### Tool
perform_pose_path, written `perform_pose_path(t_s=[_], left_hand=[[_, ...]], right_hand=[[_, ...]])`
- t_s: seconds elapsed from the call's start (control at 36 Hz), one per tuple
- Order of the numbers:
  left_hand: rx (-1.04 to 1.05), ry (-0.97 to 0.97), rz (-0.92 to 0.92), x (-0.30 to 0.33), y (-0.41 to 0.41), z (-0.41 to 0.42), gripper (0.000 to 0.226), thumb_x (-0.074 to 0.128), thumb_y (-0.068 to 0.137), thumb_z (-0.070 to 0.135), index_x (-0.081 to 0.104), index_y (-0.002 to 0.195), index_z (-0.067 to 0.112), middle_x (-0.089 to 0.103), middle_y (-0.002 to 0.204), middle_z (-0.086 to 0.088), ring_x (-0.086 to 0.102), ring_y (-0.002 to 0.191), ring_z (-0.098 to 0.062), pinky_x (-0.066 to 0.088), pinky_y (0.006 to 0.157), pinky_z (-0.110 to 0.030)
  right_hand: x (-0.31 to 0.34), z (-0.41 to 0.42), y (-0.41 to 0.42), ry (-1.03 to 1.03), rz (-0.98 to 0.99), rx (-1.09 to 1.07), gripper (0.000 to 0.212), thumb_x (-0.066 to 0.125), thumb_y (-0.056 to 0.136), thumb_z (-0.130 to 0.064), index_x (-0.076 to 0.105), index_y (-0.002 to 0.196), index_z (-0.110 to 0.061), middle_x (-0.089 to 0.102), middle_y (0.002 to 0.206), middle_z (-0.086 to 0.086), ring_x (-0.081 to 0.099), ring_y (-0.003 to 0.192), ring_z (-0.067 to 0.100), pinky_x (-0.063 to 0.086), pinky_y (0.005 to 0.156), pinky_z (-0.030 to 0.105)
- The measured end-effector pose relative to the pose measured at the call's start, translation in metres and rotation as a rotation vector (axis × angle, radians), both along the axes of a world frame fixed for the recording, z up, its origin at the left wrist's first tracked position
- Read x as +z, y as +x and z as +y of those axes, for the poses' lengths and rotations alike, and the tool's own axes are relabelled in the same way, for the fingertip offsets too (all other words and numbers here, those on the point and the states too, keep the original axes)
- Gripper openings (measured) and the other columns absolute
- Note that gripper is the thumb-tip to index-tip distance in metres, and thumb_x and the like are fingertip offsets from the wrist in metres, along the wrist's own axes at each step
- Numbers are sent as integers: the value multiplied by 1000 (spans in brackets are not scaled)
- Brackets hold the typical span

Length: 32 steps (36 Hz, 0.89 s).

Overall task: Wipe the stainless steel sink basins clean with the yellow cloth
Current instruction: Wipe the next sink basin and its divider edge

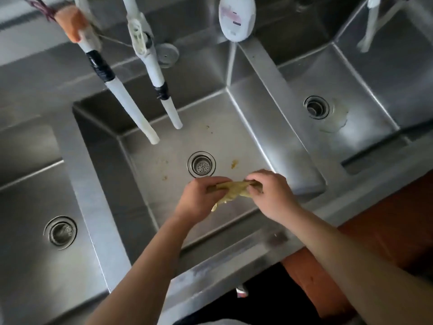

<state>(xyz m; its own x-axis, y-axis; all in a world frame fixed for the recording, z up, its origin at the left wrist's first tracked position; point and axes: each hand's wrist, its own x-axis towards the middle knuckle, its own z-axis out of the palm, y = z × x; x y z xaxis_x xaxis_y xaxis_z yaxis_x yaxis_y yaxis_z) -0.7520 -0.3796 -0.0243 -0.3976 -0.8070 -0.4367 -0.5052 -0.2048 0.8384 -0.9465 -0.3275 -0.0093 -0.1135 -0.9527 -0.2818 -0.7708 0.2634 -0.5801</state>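
Observation:
A bunched yellow cloth (230, 190) is stretched between both hands above the middle sink basin (243, 141). My left hand (199, 198) grips its left end and my right hand (269, 193) grips its right end; a loose corner of cloth hangs down between them. The hands hover over the basin's near side, just in front of its drain (201, 164). Yellowish crumbs and smears dot the basin floor around the drain. A left basin (30, 266) and a right basin (365, 95) flank it, each with its own drain.
Two white hose spouts (131, 106) (167, 106) wrapped in black tape hang over the middle basin's back. A white soap dispenser (236, 17) is mounted above the divider. A stain surrounds the right basin's drain (316, 107). Orange-red floor (375, 231) lies at right.

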Motion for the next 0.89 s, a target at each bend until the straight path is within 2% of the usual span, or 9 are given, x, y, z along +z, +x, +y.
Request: perform_pose_path(t_s=[0.17, 0.31, 0.42, 0.5, 0.58, 0.64, 0.69, 0.81, 0.89], left_hand=[[146, 128, -9, 4, -5, -16, 31, 73, 83, 6, 77, 97, 33, 77, 92, 6, 67, 84, -5, 55, 85, -22], [407, 299, 65, 12, -13, -22, 29, 70, 82, -4, 78, 101, 17, 77, 97, -4, 71, 89, -21, 58, 82, -31], [384, 405, 9, 11, -36, -24, 31, 76, 78, -2, 75, 97, 23, 71, 78, 0, 62, 73, -13, 51, 66, -18], [189, 433, -75, 5, -56, -38, 47, 81, 67, 18, 69, 104, 45, 69, 77, 1, 61, 72, -14, 51, 74, -24], [68, 384, -152, -1, -81, -60, 42, 83, 75, 29, 63, 94, 61, 71, 93, 8, 68, 90, -13, 52, 91, -30], [93, 229, -222, -6, -96, -76, 26, 83, 76, 31, 71, 94, 45, 68, 94, 13, 64, 95, -11, 49, 95, -37], [167, 171, -193, -11, -107, -88, 23, 83, 76, 21, 72, 95, 30, 64, 85, 16, 60, 87, -9, 50, 89, -38], [336, 322, 105, -14, -116, -106, 30, 76, 82, 4, 71, 109, 14, 67, 80, 3, 60, 67, -3, 47, 67, -17], [320, 415, 112, -25, -111, -117, 23, 72, 87, 12, 73, 110, 12, 69, 85, 1, 63, 70, -4, 47, 63, -14]], right_hand=[[-6, -29, -20, 267, -352, 11, 12, 66, 90, -19, 67, 99, -26, 65, 85, -10, 59, 76, 11, 49, 73, 26], [-5, -66, -51, 522, -565, 150, 32, 80, 80, -13, 71, 110, -16, 69, 93, -9, 61, 85, 6, 44, 73, 5], [-12, -96, -73, 444, -441, 304, 23, 75, 81, -9, 73, 102, -19, 69, 96, -1, 62, 88, 13, 46, 80, 19], [-14, -121, -86, 420, -417, 411, 22, 71, 83, -8, 72, 93, -27, 68, 92, -3, 61, 82, 15, 48, 74, 23], [-12, -146, -94, 399, -405, 500, 23, 71, 81, -10, 71, 90, -31, 68, 87, -6, 63, 82, 19, 51, 75, 32], [-12, -162, -98, 388, -397, 526, 24, 71, 80, -10, 70, 93, -29, 68, 86, -6, 63, 82, 20, 51, 75, 34], [-11, -177, -99, 354, -385, 533, 25, 69, 79, -10, 69, 94, -29, 66, 85, -8, 60, 77, 17, 50, 72, 33], [-9, -206, -101, 299, -373, 504, 24, 65, 83, -15, 63, 96, -35, 66, 91, -8, 54, 65, 9, 47, 65, 31], [-19, -218, -100, 310, -342, 472, 28, 68, 87, -19, 61, 107, -37, 63, 104, -8, 48, 60, 4, 46, 68, 28]])
